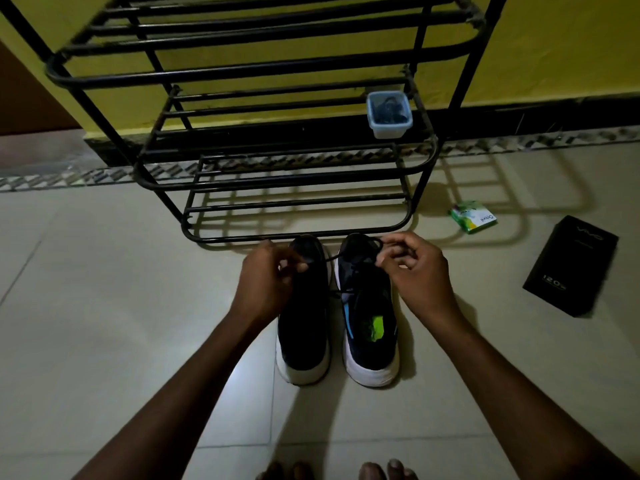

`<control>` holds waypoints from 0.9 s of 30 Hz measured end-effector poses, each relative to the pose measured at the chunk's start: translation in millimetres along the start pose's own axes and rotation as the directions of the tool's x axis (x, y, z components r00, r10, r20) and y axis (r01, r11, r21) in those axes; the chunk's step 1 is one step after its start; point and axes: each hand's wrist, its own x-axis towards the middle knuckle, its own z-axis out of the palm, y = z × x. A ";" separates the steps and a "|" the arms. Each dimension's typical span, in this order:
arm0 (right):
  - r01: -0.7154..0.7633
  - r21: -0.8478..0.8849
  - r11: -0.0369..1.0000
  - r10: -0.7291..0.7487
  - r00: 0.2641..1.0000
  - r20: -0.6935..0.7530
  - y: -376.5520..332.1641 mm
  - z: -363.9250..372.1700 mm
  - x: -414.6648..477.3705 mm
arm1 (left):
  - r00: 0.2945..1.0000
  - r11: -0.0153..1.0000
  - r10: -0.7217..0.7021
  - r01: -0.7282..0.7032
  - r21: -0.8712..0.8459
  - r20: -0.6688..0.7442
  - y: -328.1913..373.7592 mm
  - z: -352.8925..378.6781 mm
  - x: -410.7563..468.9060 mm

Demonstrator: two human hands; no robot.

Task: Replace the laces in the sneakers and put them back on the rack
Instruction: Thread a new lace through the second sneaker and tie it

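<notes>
Head view: lace (329, 259) between the fingers (393, 241)

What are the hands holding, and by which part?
The black lace of the right sneaker: left hand pinches one strand, right hand the other, over the toe end.

Lies wide open over bare floor (104, 306) left of the sneakers (372, 341), ends just past their toes at the rack (242, 238) and its lowest rail, meets farther right a green packet (473, 216) and a black box (571, 268).
</notes>
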 end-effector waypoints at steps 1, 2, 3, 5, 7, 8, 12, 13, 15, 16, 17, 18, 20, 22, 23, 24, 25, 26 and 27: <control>-0.007 -0.074 0.997 0.007 1.000 0.011 3.7 -0.5 -3.3 | 0.999 0.996 -0.039 0.040 -0.077 0.012 5.7 4.2 -1.3; -0.019 -0.128 0.992 0.023 0.999 0.029 6.7 -1.3 -7.3 | 0.996 0.984 -0.079 0.084 -0.156 0.036 11.0 9.1 -1.5; -0.024 -0.165 0.986 0.033 0.998 0.054 8.7 -2.2 -12.1 | 0.992 0.966 -0.108 0.120 -0.229 0.065 15.2 14.3 -1.5; -0.003 -0.222 0.975 0.025 0.995 0.100 12.7 -4.0 -20.9 | 0.989 0.930 -0.115 0.141 -0.338 0.095 23.5 25.1 -1.4; 0.016 -0.277 0.961 0.022 0.991 0.135 15.1 -5.4 -27.4 | 0.987 0.910 -0.117 0.150 -0.387 0.108 31.3 34.0 -3.1; 0.018 -0.292 0.956 0.024 0.990 0.140 15.2 -5.5 -29.8 | 0.985 0.898 -0.125 0.162 -0.409 0.117 33.8 38.5 -4.5; -0.041 -0.251 0.967 0.063 0.995 0.079 18.1 -7.5 -34.7 | 0.967 0.854 -0.165 0.239 -0.463 0.194 41.5 59.8 -10.6; -0.064 -0.221 0.973 0.079 0.995 0.060 18.4 -7.9 -35.4 | 0.963 0.852 -0.172 0.250 -0.461 0.205 42.7 64.4 -12.7; -0.118 -0.143 0.983 0.123 0.992 0.029 21.3 -9.6 -37.3 | 0.962 0.856 -0.178 0.255 -0.450 0.206 46.5 72.5 -17.5; -0.141 -0.098 0.985 0.144 0.989 0.021 21.6 -9.7 -37.9 | 0.963 0.860 -0.185 0.254 -0.442 0.194 47.4 74.8 -18.8; -0.162 -0.053 0.985 0.163 0.987 0.012 23.0 -10.9 -38.8 | 0.964 0.865 -0.192 0.255 -0.432 0.184 48.7 77.8 -19.8; -0.176 -0.008 0.984 0.176 0.984 0.006 23.6 -11.6 -39.0 | 0.964 0.866 -0.202 0.259 -0.427 0.173 49.0 79.9 -19.9; -0.203 0.079 0.976 0.202 0.979 0.010 24.0 -13.9 -39.3 | 0.961 0.860 -0.223 0.272 -0.432 0.163 49.5 83.7 -19.3; -0.225 0.141 0.964 0.224 0.974 0.023 23.2 -16.4 -38.8 | 0.956 0.850 -0.246 0.292 -0.439 0.160 50.0 87.4 -17.7; -0.232 0.158 0.960 0.230 0.973 0.032 23.1 -15.9 -38.8 | 0.952 0.843 -0.258 0.304 -0.443 0.163 49.7 88.7 -17.3; -0.236 0.170 0.957 0.232 0.972 0.042 23.1 -15.0 -38.8 | 0.950 0.839 -0.267 0.312 -0.446 0.162 49.0 90.2 -16.4; -0.237 0.175 0.956 0.232 0.972 0.048 23.1 -15.1 -39.0 | 0.948 0.838 -0.275 0.318 -0.443 0.161 49.4 92.1 -15.7; -0.234 0.178 0.956 0.229 0.972 0.051 23.5 -14.6 -39.1 | 0.947 0.842 -0.281 0.320 -0.435 0.154 49.4 93.5 -15.1; -0.232 0.178 0.956 0.227 0.973 0.050 23.9 -14.6 -39.4 | 0.948 0.849 -0.282 0.317 -0.423 0.145 50.3 94.6 -15.1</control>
